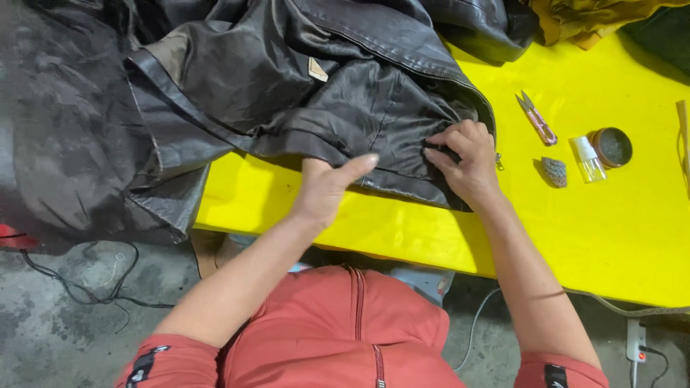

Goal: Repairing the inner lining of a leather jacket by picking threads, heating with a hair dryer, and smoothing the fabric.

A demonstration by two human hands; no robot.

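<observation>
Yellow table (611, 237) edge: both hands (471, 162) press jacket (287, 86)

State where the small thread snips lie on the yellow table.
The thread snips lie on the yellow table, right of the dark jacket, just beyond the right hand and left of the small clear bottle.

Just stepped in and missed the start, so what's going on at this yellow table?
A person in a red top is handling a dark leather-look jacket spread over the yellow table. Their right hand pinches the black lining near the zip, while the left hand lies flat with fingers extended at the hem. Off to the right lie small thread snips, a grey scrubby lump, a little clear bottle and a round brown tin.
</observation>
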